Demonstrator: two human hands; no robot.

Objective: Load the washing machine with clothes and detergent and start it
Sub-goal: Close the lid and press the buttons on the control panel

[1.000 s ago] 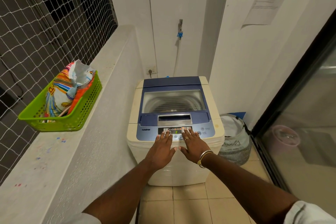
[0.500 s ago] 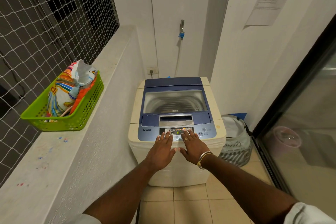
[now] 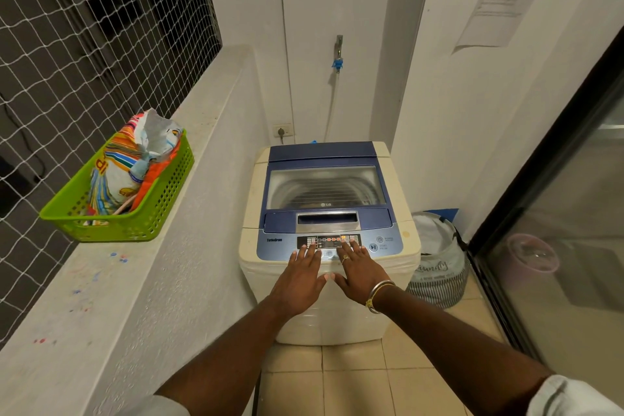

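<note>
A top-loading washing machine (image 3: 398, 179) with a blue lid stands against the back wall, lid down. Through the lid window (image 3: 326, 186) I see the drum. Lights glow on its control panel (image 3: 329, 241) at the front edge. My left hand (image 3: 300, 275) and my right hand (image 3: 359, 270) lie flat side by side on the machine's front edge, fingers straight, fingertips at the panel buttons. A colourful detergent bag (image 3: 130, 167) sits in a green basket (image 3: 158, 209) on the ledge to the left.
A white laundry bag (image 3: 435, 260) stands on the tiled floor right of the machine. A glass sliding door (image 3: 557, 246) runs along the right. A netted window (image 3: 84, 44) is above the left ledge. A tap with hose (image 3: 337, 57) and a wall socket (image 3: 283, 130) are behind the machine.
Both hands stay on the front of the machine. The panel display shows slightly different lights. The view has shifted a little.
</note>
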